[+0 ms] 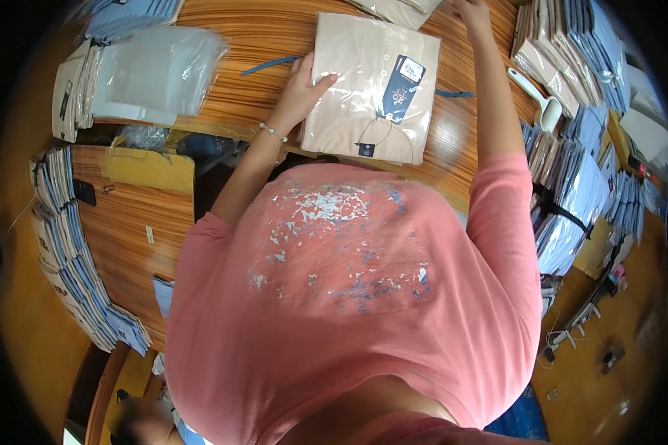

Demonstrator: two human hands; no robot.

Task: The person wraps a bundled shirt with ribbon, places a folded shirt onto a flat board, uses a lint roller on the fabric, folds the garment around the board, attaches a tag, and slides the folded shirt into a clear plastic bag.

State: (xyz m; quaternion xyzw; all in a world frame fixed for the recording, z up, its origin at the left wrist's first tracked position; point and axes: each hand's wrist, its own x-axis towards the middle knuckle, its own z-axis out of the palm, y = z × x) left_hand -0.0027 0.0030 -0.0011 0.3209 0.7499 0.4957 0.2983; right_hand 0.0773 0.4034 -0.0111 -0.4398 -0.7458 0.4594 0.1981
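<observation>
A folded beige shirt (pixel 349 74) in a clear plastic bag lies on the wooden table in front of me. On it are a dark blue hang tag (pixel 403 89) with a white sticker and a small dark label on a string. My left hand (pixel 304 87) grips the shirt's left edge, thumb over the plastic, fingers along the side. My right hand (pixel 471 11) reaches to the far edge of the view beside another beige garment (pixel 401 10); its fingers are partly cut off. Blue strips of ribbon (pixel 271 65) stick out on both sides of the shirt.
Clear plastic bags (pixel 152 70) lie at the far left. Stacks of bagged beige shirts (pixel 553 55) and blue shirts (pixel 597 55) stand at the right, beside a white handled tool (pixel 538 100). More folded shirts line a side table (pixel 119 237), with a phone (pixel 84 193). Another person is at lower left.
</observation>
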